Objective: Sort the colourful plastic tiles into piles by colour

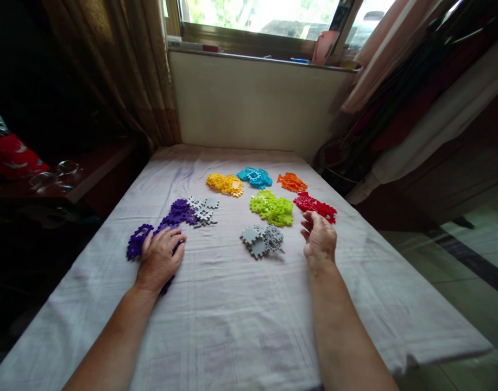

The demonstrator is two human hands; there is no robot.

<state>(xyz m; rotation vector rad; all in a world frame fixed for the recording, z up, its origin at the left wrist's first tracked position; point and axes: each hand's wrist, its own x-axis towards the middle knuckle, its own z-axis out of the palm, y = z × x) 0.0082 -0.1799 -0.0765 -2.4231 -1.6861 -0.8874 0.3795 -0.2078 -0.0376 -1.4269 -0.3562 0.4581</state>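
Observation:
My left hand lies palm down with fingers spread over purple interlocking pieces at the left. More purple pieces touch a small group of grey ones. My right hand is raised beside the red pieces, its fingers curled; whether anything is between them is too small to tell. Left of that hand sits a grey pile, with a lime green pile behind it. Farther back are yellow, blue and orange piles.
A pale cloth covers the table. Behind it is a wall below a window sill. Glasses and a red patterned object rest on a dark surface at left. Clothes hang at right.

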